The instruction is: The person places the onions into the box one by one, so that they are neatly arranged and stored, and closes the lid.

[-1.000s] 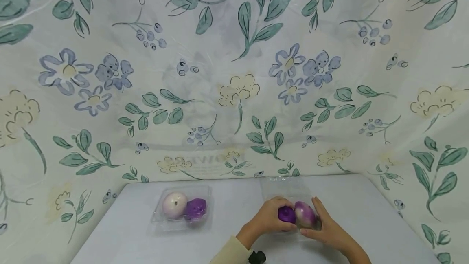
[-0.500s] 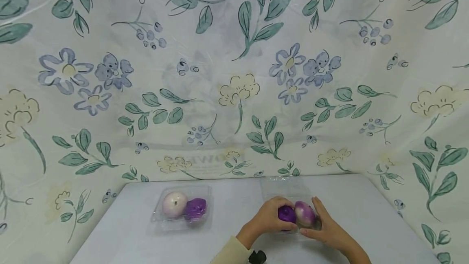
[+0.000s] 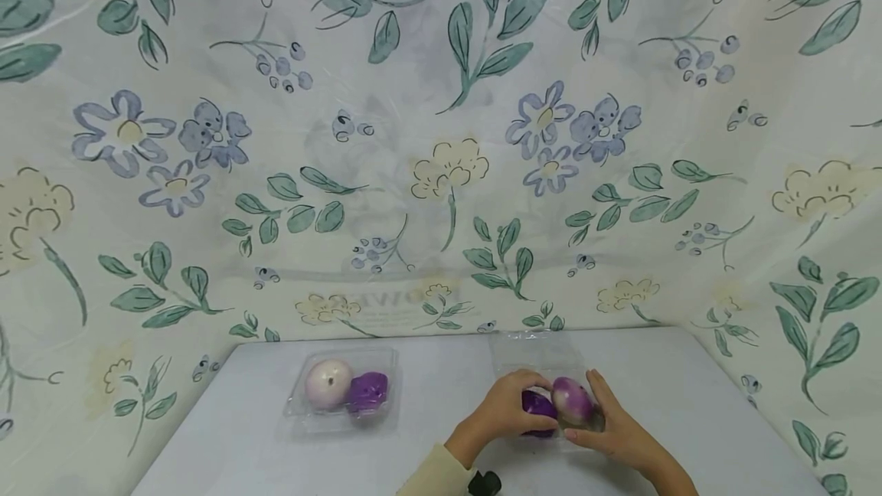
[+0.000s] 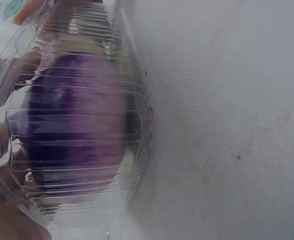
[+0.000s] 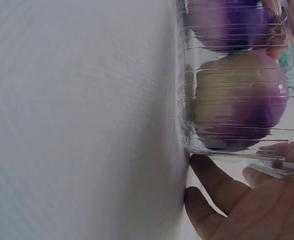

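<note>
A clear plastic box (image 5: pixel 184 142) holds a purple-and-white round vegetable (image 3: pixel 573 401), which looks like an onion or turnip, and a dark purple round thing (image 3: pixel 540 413). My left hand (image 3: pixel 506 406) arches round the dark purple thing, thumb in front and fingers behind, with a small gap above it. At the box's other end my right hand (image 3: pixel 616 427) holds the side, its thumb near the front rim. In the right wrist view its lower fingers (image 5: pixel 219 185) touch the box's corner and the table. Ribbed plastic partly hides the contents in both wrist views.
The box's transparent lid (image 3: pixel 540 349) lies folded back behind it. A second clear box (image 3: pixel 292 404) at left contains a whitish round vegetable (image 3: pixel 328 384) and a lobed purple thing (image 3: pixel 368 393). The white table (image 3: pixel 441 404) meets a floral cloth (image 3: pixel 441 174) behind. A black object (image 3: pixel 485 483) is by the left wrist.
The dark purple thing has sunk and turned slightly below my left fingers. The purple-and-white vegetable has shifted and tilted a little. Both hands have stayed in nearly the same place.
</note>
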Available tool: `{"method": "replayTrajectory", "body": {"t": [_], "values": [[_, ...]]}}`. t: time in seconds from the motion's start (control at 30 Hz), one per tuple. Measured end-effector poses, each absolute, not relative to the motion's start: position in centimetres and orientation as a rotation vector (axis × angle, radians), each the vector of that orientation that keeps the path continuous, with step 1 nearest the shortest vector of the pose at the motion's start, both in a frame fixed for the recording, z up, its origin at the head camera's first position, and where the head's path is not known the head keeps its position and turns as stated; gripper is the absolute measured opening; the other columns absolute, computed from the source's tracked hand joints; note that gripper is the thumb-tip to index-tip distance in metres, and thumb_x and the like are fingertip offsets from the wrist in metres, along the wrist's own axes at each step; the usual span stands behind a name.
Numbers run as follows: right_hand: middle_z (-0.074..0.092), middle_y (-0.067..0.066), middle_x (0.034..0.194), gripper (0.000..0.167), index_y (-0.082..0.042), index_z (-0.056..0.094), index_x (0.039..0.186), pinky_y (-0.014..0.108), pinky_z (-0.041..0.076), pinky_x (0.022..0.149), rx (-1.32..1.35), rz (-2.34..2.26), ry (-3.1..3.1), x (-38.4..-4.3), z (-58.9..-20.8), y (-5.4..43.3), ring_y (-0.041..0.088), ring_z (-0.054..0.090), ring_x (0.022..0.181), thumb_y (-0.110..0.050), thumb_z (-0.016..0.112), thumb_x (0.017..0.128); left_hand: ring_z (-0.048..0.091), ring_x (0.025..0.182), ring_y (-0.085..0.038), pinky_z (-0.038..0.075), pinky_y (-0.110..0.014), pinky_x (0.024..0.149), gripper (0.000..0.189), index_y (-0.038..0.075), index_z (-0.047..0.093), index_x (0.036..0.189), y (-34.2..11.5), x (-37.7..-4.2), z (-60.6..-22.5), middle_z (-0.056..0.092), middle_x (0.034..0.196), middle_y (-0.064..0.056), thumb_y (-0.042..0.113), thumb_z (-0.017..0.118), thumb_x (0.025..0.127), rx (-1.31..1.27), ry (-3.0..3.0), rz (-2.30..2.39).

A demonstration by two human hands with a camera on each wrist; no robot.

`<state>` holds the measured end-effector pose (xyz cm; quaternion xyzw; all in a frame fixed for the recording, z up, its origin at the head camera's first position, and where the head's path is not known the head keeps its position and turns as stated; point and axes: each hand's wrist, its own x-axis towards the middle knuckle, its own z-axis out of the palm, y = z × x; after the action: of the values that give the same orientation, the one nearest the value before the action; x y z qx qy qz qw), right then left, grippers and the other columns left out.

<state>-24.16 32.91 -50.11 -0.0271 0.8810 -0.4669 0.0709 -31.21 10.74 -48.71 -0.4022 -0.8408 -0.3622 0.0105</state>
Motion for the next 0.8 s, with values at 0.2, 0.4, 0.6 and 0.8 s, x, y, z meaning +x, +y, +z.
{"method": "replayTrajectory", "body": {"t": [0.2, 0.4, 0.6, 0.8], "values": [[-0.013, 0.027, 0.163, 0.118, -0.001, -0.005, 0.157, 0.067, 0.004, 0.115, -0.106, -1.433, 2.646, -24.1, -50.2, 32.9, 0.051, -0.007, 0.148, -0.036, 0.079, 0.083, 0.063, 0.116, -0.013, 0.049, -0.028, 0.101, 0.039, 0.013, 0.070, 0.113, 10.6, -31.0, -48.6, 0.071, 0.118, 0.001, 0.031, 0.081, 0.081, -1.190, -2.634, -1.179], [-0.013, 0.027, 0.163, 0.118, 0.000, -0.005, 0.157, 0.067, 0.003, 0.115, -0.108, -1.441, 2.650, -24.1, -50.3, 32.9, 0.051, -0.007, 0.148, -0.035, 0.079, 0.083, 0.063, 0.118, -0.017, 0.049, -0.031, 0.103, 0.038, 0.009, 0.069, 0.115, 10.4, -30.9, -48.5, 0.071, 0.120, -0.004, 0.033, 0.074, 0.087, -1.203, -2.607, -1.241], [-0.013, 0.028, 0.162, 0.117, 0.000, -0.005, 0.157, 0.066, 0.004, 0.115, -0.101, -1.429, 2.655, -24.1, -50.3, 32.9, 0.050, -0.006, 0.148, -0.035, 0.079, 0.083, 0.063, 0.116, -0.019, 0.050, -0.031, 0.101, 0.039, 0.005, 0.067, 0.119, 10.0, -31.0, -48.2, 0.069, 0.123, -0.006, 0.033, 0.069, 0.091, -1.220, -2.584, -1.341], [-0.012, 0.027, 0.163, 0.118, -0.001, -0.005, 0.157, 0.066, 0.003, 0.115, -0.075, -1.403, 2.655, -23.9, -50.0, 32.8, 0.050, -0.007, 0.148, -0.038, 0.079, 0.083, 0.064, 0.114, -0.031, 0.053, -0.032, 0.098, 0.040, 0.002, 0.064, 0.122, 9.6, -31.4, -47.7, 0.066, 0.123, -0.014, 0.030, 0.067, 0.093, -1.155, -2.548, -1.585]]}}
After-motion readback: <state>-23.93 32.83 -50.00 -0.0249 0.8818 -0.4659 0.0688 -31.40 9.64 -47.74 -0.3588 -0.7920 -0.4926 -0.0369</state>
